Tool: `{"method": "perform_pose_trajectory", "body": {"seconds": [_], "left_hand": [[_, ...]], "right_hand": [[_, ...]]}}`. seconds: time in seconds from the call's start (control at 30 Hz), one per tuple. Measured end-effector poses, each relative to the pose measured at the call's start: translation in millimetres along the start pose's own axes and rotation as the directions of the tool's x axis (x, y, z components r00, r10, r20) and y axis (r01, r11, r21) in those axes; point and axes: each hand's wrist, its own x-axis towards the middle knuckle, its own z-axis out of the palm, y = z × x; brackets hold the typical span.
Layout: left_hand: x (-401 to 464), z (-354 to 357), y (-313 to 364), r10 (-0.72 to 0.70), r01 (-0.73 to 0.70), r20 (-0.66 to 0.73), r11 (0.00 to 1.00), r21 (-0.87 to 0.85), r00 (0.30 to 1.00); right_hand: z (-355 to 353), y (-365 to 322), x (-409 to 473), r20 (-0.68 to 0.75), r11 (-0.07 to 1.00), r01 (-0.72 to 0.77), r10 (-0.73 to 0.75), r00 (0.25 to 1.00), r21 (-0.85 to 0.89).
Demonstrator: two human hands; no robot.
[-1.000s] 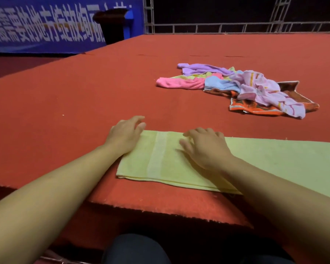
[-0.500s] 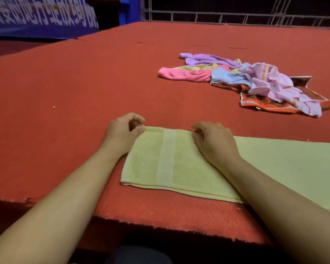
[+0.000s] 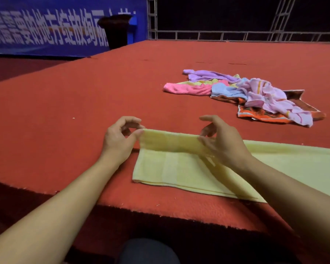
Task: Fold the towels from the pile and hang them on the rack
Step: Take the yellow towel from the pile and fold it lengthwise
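Your left hand [image 3: 120, 139] pinches the far left corner of the yellow towel [image 3: 179, 168] between thumb and fingertips, its grip closed on the cloth and lifted a little above the red tabletop [image 3: 65, 115]. Your right hand [image 3: 224, 141] grips the same far edge further along, thumb under the cloth and the other fingers loosely spread above it; the index finger points forward and is clear of the towel. Between your two hands the far edge stands raised as a low wall, while the near part of the towel lies flat, close to the tabletop's front edge, with a paler woven band running across it. The towel runs on to the right, past your right forearm and out of view. Well beyond your hands, toward the right, the pile of towels [image 3: 255, 96] lies loose on the same surface: a pink one at the left, a lilac one behind it, a light blue one in the middle, a pale pink crumpled one on top, and an orange patterned one underneath at the right. At the far left stands a dark bin [image 3: 116, 31] in front of a blue banner [image 3: 46, 29] with white lettering; whether anything is inside the bin cannot be told. A metal railing [image 3: 236, 35] runs along the back.
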Motion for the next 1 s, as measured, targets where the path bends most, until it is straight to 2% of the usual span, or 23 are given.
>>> {"method": "perform_pose_trajectory", "body": {"seconds": [0.07,0.2,0.43,0.53,0.67,0.83,1.0], "left_hand": [[-12,-14,7,0.016,-0.016,0.02,1.0,-0.007,1.0],[-44,-32,11,0.035,-0.051,0.159,0.994,0.101,0.987],[-71,-44,16,-0.05,-0.007,0.251,0.975,0.221,0.967],[-79,-45,12,-0.052,-0.048,0.293,0.945,0.324,0.955],[-85,-46,13,-0.015,-0.113,0.293,0.903,0.415,0.956],[-84,-42,21,0.048,-0.192,0.326,0.885,0.425,0.944],[-71,-20,36,0.136,-0.242,0.242,0.839,0.487,0.961]], "right_hand": [[-6,-5,-18,0.051,0.999,0.037,-0.037,0.998,0.001],[-5,-4,-52,0.107,0.994,0.095,-0.089,0.99,-0.051],[0,-8,-86,0.139,0.99,0.117,-0.105,0.985,-0.077],[1,-6,-97,0.131,0.987,0.139,-0.127,0.983,-0.086],[6,-7,-106,0.128,0.972,0.184,-0.165,0.978,-0.148],[7,-10,-107,0.126,0.956,0.203,-0.179,0.976,-0.211],[-11,-9,-108,0.042,0.983,0.141,-0.137,0.99,-0.118]]}}
